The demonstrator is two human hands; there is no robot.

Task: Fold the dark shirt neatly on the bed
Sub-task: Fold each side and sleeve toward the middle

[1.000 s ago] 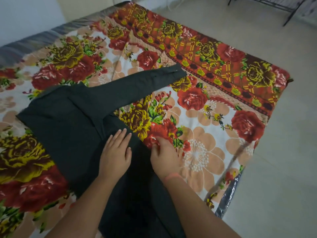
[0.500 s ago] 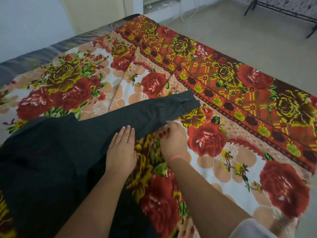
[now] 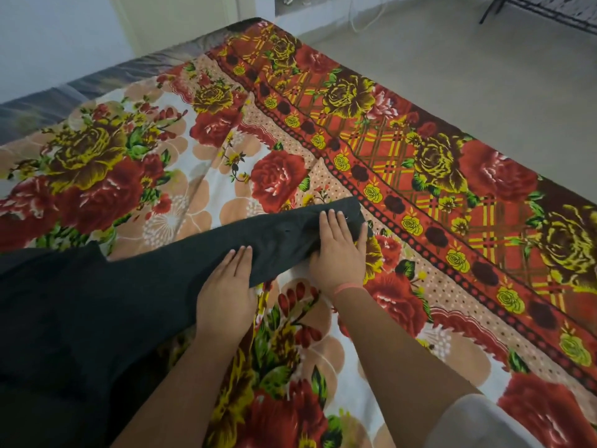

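Observation:
The dark shirt (image 3: 80,312) lies spread over the left part of the bed (image 3: 403,176), its body at the lower left. One long sleeve (image 3: 277,236) stretches out to the right across the floral sheet. My left hand (image 3: 226,292) rests flat on the sleeve's near edge around its middle, fingers together. My right hand (image 3: 339,250) lies palm down on the sleeve close to the cuff, fingers extended and thumb by the cuff end. Neither hand has a closed grip on the cloth. The shirt's other sleeve is out of sight.
A floral sheet in red and yellow covers the bed, with a patterned border band (image 3: 452,202) on the right. Bare floor (image 3: 468,76) lies beyond the bed's right edge. A dark metal frame (image 3: 549,11) stands at the far right. A wall (image 3: 48,37) backs the bed.
Both hands slid along the sleeve from the shirt's body toward the cuff. My right hand moved from the sleeve's underside edge onto its top. The view has shifted toward the sleeve end.

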